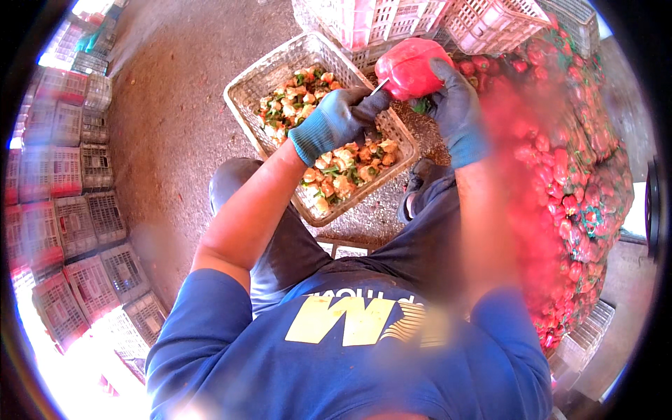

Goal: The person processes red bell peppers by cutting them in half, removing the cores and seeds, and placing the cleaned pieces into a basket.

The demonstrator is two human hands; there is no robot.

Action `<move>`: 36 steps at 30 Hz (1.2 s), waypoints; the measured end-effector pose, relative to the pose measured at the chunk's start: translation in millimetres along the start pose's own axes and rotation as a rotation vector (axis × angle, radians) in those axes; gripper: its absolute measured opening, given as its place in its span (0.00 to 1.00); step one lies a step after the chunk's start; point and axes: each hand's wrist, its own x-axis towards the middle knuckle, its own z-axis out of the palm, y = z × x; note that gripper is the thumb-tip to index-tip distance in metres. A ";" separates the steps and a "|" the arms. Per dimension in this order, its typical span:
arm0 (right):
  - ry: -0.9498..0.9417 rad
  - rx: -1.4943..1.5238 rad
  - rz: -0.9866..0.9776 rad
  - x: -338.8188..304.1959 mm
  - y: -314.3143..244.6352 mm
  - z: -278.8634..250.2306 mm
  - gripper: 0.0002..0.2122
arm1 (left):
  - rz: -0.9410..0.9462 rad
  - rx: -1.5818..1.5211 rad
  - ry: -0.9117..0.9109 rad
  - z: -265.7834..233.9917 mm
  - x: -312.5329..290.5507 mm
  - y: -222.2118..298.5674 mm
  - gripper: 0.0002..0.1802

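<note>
A large red bell pepper [413, 66] is gripped from its right side by my right hand [456, 108], in a dark glove with a blue cuff. My left hand [341, 119], gloved the same way, closes around a small knife [380, 86]. Only the knife's thin blade shows, its tip at the pepper's lower left; the handle is hidden in the fist. Below my left hand sits a pale plastic crate [235, 96] with pepper cores [343, 171], cream-coloured with green stem bits, heaped inside.
A big heap of red peppers [560, 175], partly in netting, rises along my right. Pale crates [378, 24] stand beyond the pepper, and another crate [490, 28] leans beside them. Stacks of crates [66, 168] line the far left, past the brown floor [164, 126].
</note>
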 end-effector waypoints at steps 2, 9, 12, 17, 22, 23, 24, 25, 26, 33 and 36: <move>0.038 -0.062 -0.005 11.5 13.7 -4.1 0.24 | 0.035 0.010 0.013 -0.8 0.2 -0.3 0.25; 0.004 0.041 0.121 -0.6 10.7 2.1 0.21 | 0.001 0.007 -0.024 -3.2 -4.5 0.4 0.19; 0.042 0.037 0.136 1.5 18.3 0.6 0.21 | -0.037 -0.001 -0.015 1.1 -7.5 3.7 0.20; 0.086 -0.076 0.046 -0.2 21.8 7.0 0.22 | -0.130 0.159 -0.026 -2.8 -8.2 1.7 0.28; 0.108 -0.026 0.114 -1.6 23.2 14.7 0.21 | 0.003 0.311 0.039 -6.9 -2.5 -13.1 0.32; 0.117 -0.028 0.139 -2.3 22.7 16.7 0.21 | 0.023 0.345 0.053 -7.6 -1.5 -14.2 0.32; 0.107 -0.040 0.134 -1.6 24.0 17.0 0.21 | 0.025 0.358 0.056 -8.1 -1.1 -15.2 0.32; 0.096 -0.053 0.129 -0.7 26.0 16.0 0.21 | 0.023 0.345 0.054 -7.9 -0.9 -15.9 0.32; 0.087 -0.063 0.123 0.0 28.1 15.1 0.21 | 0.021 0.332 0.053 -7.8 -0.8 -16.5 0.32; 0.029 0.126 0.269 3.3 29.5 7.2 0.16 | 0.061 0.385 0.115 -5.8 5.1 -26.3 0.30; 0.034 0.066 0.200 -1.0 27.0 6.6 0.17 | 0.080 0.450 0.125 -5.3 3.6 -27.9 0.29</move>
